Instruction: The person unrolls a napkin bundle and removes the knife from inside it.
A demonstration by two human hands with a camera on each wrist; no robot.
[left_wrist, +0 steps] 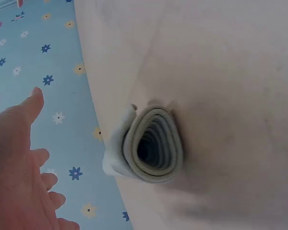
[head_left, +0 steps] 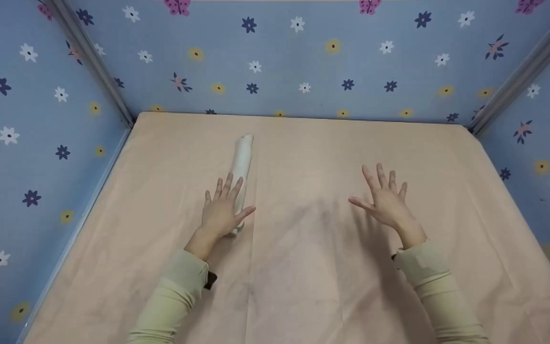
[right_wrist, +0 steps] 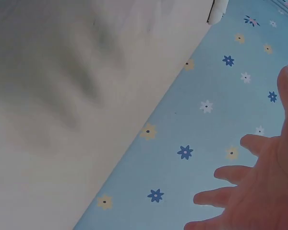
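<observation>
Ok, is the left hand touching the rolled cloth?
Apart. In the head view the left hand overlaps the rolled cloth, but the left wrist view shows the flowered wall between the fingertips and the cloth.

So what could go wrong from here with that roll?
1. Unrolling: the cloth roll has an outer flap that looks loose in the left wrist view, so a careless pull might open it.
2. Squashing: its middle is hollow, so a hard squeeze could flatten it.
3. Shifting: neither hand grips it; the left hand overlaps it in the head view and might nudge it across the tablecloth.
</observation>
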